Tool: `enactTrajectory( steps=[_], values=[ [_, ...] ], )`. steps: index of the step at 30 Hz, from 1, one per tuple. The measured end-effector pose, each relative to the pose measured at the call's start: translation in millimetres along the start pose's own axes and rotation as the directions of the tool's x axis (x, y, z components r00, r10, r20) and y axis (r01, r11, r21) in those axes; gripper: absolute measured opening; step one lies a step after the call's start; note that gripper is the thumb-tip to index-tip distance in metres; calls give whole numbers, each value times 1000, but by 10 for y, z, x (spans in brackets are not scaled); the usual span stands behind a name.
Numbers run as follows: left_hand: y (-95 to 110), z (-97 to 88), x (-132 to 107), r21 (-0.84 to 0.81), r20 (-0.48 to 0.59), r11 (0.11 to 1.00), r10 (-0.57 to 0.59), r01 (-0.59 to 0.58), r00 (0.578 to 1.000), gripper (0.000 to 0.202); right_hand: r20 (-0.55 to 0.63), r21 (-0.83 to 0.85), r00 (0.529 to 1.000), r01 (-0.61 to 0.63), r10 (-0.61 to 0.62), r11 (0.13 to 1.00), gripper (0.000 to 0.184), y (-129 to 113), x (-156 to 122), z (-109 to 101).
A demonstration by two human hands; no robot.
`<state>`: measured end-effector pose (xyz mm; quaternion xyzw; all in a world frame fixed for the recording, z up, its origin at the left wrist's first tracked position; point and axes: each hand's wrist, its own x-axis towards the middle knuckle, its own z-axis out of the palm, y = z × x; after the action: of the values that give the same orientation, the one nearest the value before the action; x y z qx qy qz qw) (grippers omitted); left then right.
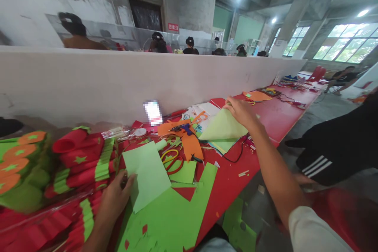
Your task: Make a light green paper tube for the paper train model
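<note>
My right hand [236, 109] pinches the top of a pale yellow-green sheet [220, 126], lifting it into a slanted peak above other sheets. My left hand [119, 189] is curled at the left edge of a pale green square sheet [147, 175], its thumb over the edge; part of the fingers is hidden. Under that square lies a bigger bright green sheet [165, 220]. Scissors with yellow and red handles [174, 164] rest just right of the square. Behind them are a blue-handled tool [184, 128] and orange pieces [191, 145].
Red and green rolled pieces [79, 157] with stars crowd the left side. A phone [152, 112] leans on the white partition [118, 82]. A black cable [236, 160] crosses the red table [230, 181]. A person in black [333, 145] is at the right; others are behind the partition.
</note>
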<state>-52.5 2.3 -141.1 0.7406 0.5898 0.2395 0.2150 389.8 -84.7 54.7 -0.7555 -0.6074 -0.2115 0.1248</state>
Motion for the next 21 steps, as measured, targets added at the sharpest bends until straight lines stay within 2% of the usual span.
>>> enactTrajectory(
  steps=[2,5,7,9,11,12,13,15,16,17,19,21],
  values=[
    [2,-1,-1,7,5,1000,0,0,1000,25,-190,38,981,49,-41,998,22,-97,100,-217],
    [8,-7,-12,21,13,1000,-2,2,1000,25,-423,194,902,182,-85,964,24,-276,237,-571],
    [19,-14,-18,25,7,1000,-18,18,1000,26,-545,375,837,296,-49,878,28,-412,324,-754],
    [36,-20,-17,16,-3,999,-33,33,999,27,-594,571,804,389,37,723,30,-550,417,-813],
    [60,-25,-13,-20,-3,999,-50,50,999,29,-561,728,818,415,126,546,29,-682,505,-697],
    [74,-27,-13,-45,-5,997,-57,57,998,31,-515,782,844,391,149,485,30,-744,537,-573],
    [88,-28,-14,-69,-7,995,-67,67,998,33,-448,816,883,340,140,468,31,-805,556,-416],
    [112,-32,-24,-114,-21,990,-90,87,996,37,-240,817,970,185,30,546,25,-926,540,-47],
    [120,-34,-32,-131,-34,987,-99,94,994,40,-123,781,991,123,-42,612,19,-989,506,139],
    [122,-35,-41,-146,-43,985,-104,96,994,43,-76,772,994,109,-79,627,14,-1055,460,309],
    [114,-35,-56,-154,-86,984,-98,84,991,52,-39,781,987,128,-158,611,20,-1190,357,575],
    [92,-35,-60,-136,-127,988,-92,75,988,57,-18,807,966,166,-256,567,27,-1317,285,736]
  ],
)
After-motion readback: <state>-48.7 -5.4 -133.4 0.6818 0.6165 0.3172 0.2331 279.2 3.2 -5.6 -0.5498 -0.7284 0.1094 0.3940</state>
